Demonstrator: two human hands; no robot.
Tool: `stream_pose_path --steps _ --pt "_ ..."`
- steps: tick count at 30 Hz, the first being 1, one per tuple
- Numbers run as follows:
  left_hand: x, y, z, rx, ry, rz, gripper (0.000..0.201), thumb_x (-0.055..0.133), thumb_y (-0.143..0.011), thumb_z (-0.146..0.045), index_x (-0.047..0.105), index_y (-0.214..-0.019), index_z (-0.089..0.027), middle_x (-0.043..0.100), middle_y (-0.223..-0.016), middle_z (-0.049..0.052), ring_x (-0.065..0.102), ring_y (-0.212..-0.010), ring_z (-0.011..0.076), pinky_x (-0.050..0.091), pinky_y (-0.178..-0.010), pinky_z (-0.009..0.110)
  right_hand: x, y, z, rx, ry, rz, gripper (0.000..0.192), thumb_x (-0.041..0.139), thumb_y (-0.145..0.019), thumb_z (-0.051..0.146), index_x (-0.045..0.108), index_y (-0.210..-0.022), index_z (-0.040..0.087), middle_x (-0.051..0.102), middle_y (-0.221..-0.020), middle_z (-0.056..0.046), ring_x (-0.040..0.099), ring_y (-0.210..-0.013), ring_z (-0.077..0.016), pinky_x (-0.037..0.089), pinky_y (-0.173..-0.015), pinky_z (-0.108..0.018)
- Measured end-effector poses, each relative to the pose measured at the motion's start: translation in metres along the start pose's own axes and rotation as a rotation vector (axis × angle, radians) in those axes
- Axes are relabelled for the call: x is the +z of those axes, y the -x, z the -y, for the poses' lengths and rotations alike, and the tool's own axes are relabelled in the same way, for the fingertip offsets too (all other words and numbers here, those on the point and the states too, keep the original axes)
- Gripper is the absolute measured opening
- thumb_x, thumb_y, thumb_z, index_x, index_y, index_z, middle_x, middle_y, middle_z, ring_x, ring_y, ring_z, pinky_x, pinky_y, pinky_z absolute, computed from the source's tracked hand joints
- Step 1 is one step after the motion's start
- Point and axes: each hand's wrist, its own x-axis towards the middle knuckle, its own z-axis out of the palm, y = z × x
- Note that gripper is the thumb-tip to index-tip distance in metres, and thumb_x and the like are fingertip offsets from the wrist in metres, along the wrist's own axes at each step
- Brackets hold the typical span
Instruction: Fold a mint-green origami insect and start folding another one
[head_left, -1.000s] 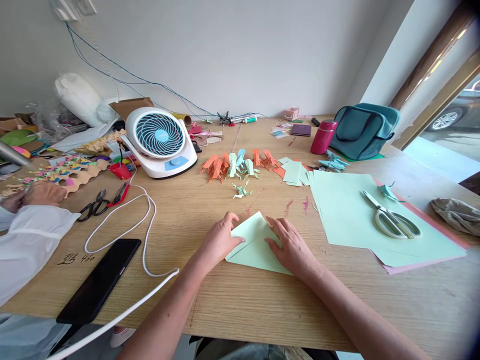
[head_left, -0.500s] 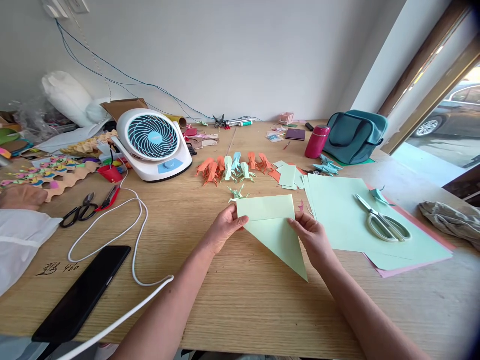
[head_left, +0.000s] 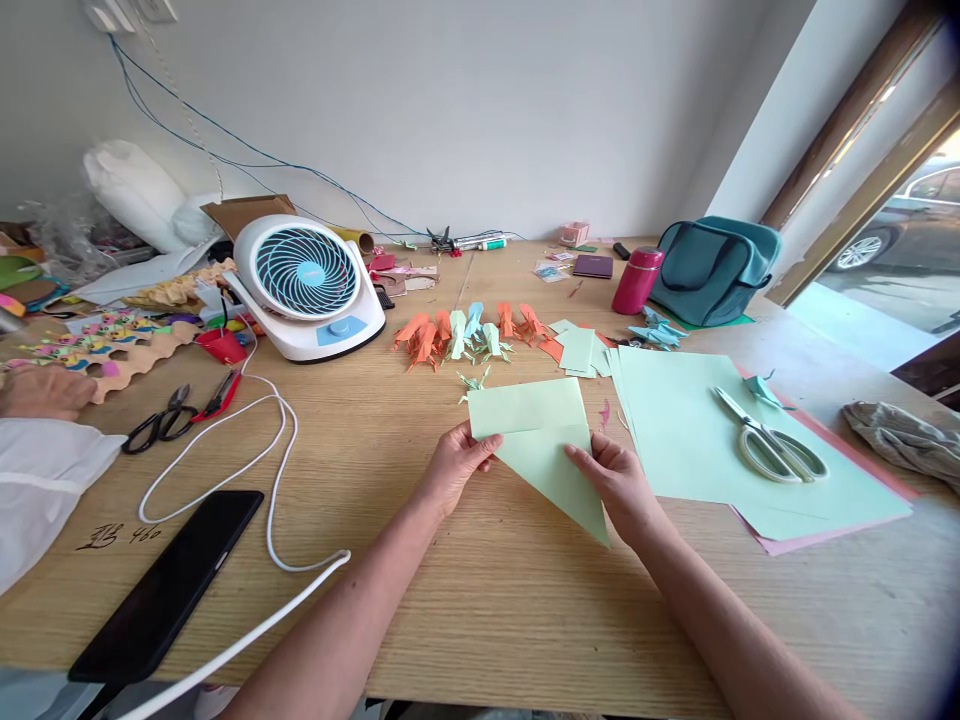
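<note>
Hands pinching folded green paper edges, bare table below

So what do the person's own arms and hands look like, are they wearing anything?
Both forearms are bare, with no sleeves showing as far as the bottom edge of the picture. The left hand and the right hand wear no gloves, and no watch, bracelet or ring can be seen. The white sleeve at the far left belongs to another person.
</note>
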Motion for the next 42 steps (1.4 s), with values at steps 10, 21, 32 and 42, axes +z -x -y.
stream_pose_path --steps 10,21,32,42 --pt "0.004 0.004 -0.002 -0.003 -0.015 0.046 0.033 0.083 -0.065 -0.04 0.063 -0.068 -0.014 0.065 -0.069 0.002 0.05 -0.059 0.0078 0.034 -0.052 0.02 0.003 0.0 0.001 -0.073 -0.013 0.04 0.045 0.076 -0.075 0.053 0.067 -0.107 0.023 0.073 -0.104 -0.007 0.066 -0.089 -0.0233 0.052 -0.074 -0.032" --pt "0.01 0.009 0.002 -0.034 0.008 0.091 0.036 0.082 -0.067 -0.043 0.062 -0.072 -0.014 0.061 -0.064 -0.001 0.052 -0.057 0.0084 0.037 -0.054 0.022 0.008 0.0 -0.01 0.056 0.317 0.061 0.044 0.079 -0.065 0.052 0.052 -0.059 0.018 0.037 -0.05 0.007 0.026 -0.05 -0.0078 0.018 -0.048 -0.025" --pt "0.017 0.012 0.01 -0.017 -0.131 0.046 0.039 0.085 -0.059 -0.047 0.063 -0.061 -0.015 0.06 -0.056 -0.001 0.05 -0.054 0.01 0.037 -0.057 0.025 0.015 0.002 -0.008 -0.008 0.375 0.075 0.038 0.076 -0.065 0.041 0.045 -0.059 0.021 0.036 -0.051 0.007 0.025 -0.051 -0.0082 0.02 -0.046 -0.024" --pt "0.001 0.005 -0.003 -0.008 -0.013 -0.051 0.033 0.086 -0.06 -0.041 0.067 -0.062 -0.013 0.064 -0.055 0.002 0.05 -0.052 0.0083 0.035 -0.054 0.023 0.015 0.005 -0.002 0.001 0.483 0.046 0.039 0.073 -0.065 0.042 0.041 -0.058 0.022 0.035 -0.05 0.007 0.026 -0.05 -0.0088 0.021 -0.046 -0.025"
